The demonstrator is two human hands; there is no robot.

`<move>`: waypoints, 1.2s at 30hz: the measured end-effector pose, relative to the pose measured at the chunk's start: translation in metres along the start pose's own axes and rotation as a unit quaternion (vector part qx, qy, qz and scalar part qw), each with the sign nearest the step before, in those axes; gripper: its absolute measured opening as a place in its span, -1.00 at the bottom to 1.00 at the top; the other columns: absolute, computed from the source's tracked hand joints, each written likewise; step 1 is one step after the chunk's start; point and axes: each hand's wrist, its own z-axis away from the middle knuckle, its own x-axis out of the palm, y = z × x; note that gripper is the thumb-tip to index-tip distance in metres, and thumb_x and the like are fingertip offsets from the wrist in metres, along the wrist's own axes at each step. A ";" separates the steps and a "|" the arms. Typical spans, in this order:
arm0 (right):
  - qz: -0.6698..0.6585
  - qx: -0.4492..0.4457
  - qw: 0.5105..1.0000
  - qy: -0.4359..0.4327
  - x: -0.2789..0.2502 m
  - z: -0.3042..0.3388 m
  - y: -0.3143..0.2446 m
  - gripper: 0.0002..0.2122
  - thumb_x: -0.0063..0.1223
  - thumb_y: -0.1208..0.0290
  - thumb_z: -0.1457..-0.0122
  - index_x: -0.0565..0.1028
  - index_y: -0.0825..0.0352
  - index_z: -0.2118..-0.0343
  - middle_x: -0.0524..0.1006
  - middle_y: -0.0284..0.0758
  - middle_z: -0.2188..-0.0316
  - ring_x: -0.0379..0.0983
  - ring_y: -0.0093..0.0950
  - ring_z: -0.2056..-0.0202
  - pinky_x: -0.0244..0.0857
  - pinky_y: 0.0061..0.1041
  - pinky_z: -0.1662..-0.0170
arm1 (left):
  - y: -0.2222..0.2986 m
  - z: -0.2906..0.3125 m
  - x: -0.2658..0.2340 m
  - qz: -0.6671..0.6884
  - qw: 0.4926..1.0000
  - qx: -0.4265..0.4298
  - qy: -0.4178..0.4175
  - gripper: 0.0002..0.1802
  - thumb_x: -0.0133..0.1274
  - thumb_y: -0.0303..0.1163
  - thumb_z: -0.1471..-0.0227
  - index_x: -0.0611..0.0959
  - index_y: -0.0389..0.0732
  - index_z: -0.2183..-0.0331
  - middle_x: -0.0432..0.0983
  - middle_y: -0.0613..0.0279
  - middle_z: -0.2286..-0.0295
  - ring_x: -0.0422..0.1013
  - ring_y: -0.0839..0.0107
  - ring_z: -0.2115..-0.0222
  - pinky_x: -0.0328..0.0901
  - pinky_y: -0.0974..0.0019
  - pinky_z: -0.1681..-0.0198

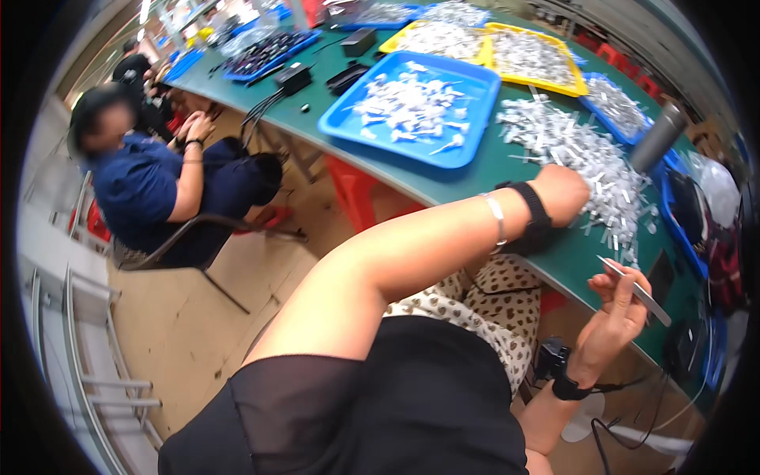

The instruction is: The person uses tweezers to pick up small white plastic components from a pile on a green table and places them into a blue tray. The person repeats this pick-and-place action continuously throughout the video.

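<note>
My left hand (560, 195) reaches over the green table at the near edge of a loose pile of small white plastic pieces (590, 150). It is slightly blurred and its fingers look curled in; whatever they hold is hidden. At the table's near edge, my right hand (617, 309) is closed on silver tweezers (640, 297), whose thin tip points up and left toward the pile. Just left of the pile, a blue tray (332, 119) holds more white pieces.
Yellow trays (546, 87) of white parts stand behind the pile. A grey cylinder (659, 136) rises at its right. Black adapters (294, 78) with cables lie on the left part of the table (443, 184). A seated person (150, 178) is at the left; a red stool (348, 190) sits under the table.
</note>
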 end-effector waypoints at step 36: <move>-0.010 0.083 0.977 -0.195 0.068 0.069 0.009 -0.87 0.07 0.62 -0.28 0.44 0.46 0.15 0.58 -0.16 0.19 0.56 -0.47 0.17 0.45 -0.52 0.06 | 0.056 0.224 0.004 0.499 0.793 -0.236 0.256 -0.93 0.18 -0.53 -0.14 0.65 -0.34 0.32 0.53 0.22 0.34 0.53 0.56 0.47 0.40 0.51 0.45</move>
